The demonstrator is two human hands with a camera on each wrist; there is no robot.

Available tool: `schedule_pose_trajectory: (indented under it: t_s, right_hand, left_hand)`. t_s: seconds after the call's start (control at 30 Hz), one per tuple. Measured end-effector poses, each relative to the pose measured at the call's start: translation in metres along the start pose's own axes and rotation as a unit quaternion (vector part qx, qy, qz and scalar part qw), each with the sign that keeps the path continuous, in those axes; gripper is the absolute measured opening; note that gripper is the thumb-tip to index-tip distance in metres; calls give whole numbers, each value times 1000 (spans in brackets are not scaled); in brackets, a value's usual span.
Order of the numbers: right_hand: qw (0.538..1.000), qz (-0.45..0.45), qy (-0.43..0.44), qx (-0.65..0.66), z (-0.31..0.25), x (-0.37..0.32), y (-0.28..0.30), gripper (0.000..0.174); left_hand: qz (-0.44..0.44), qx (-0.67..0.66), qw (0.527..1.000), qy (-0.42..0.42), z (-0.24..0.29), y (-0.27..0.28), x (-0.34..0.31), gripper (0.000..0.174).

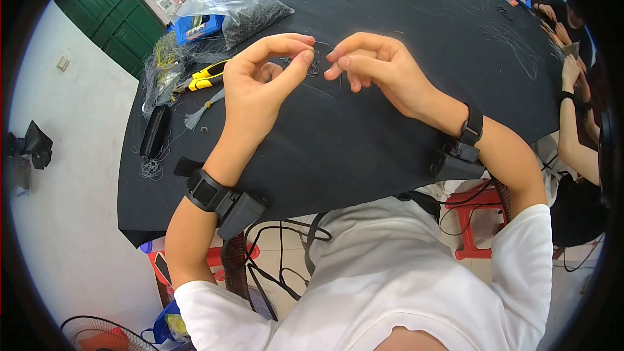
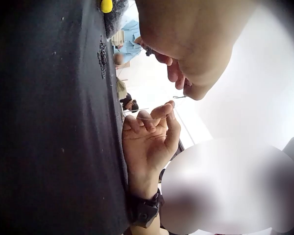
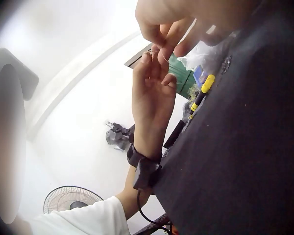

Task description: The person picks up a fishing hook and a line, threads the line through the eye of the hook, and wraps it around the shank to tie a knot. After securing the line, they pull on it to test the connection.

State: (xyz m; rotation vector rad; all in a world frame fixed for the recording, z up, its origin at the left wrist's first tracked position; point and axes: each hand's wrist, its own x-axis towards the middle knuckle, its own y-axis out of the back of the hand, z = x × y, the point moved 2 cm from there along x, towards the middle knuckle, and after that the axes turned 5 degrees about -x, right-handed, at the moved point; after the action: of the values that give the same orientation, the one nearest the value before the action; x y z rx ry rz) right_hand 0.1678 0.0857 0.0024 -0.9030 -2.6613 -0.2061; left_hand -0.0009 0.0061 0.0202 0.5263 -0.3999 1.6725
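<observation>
Raised over the black-covered table, my left hand (image 1: 257, 81) pinches a tiny dark piece with a bent, wire-like end (image 2: 179, 97) between thumb and forefinger. Facing it, my right hand (image 1: 390, 71) pinches a thin clear line (image 2: 148, 119), which curves across its fingers in the left wrist view. The two sets of fingertips are close together but apart. Behind and below the left fingertips, a small heap of dark pieces (image 1: 312, 68) lies on the cloth. The pieces are too small to make out singly.
Left of my left hand lie yellow-and-black pliers (image 1: 207, 78), a tied bundle of grey strands (image 1: 205, 110) and a black case (image 1: 155, 131). Further back sit a blue box (image 1: 197, 28) and a clear bag of dark pieces (image 1: 253, 13). Another person's arms (image 1: 575, 117) are at the right.
</observation>
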Motion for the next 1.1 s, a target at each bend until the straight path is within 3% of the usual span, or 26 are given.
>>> schedule_pose_trajectory:
  t_s: [1.1]
  right_hand:
    - [1000, 3, 25, 2, 2, 0, 0, 18]
  left_hand:
    - [-29, -27, 999, 21, -3, -6, -4, 12]
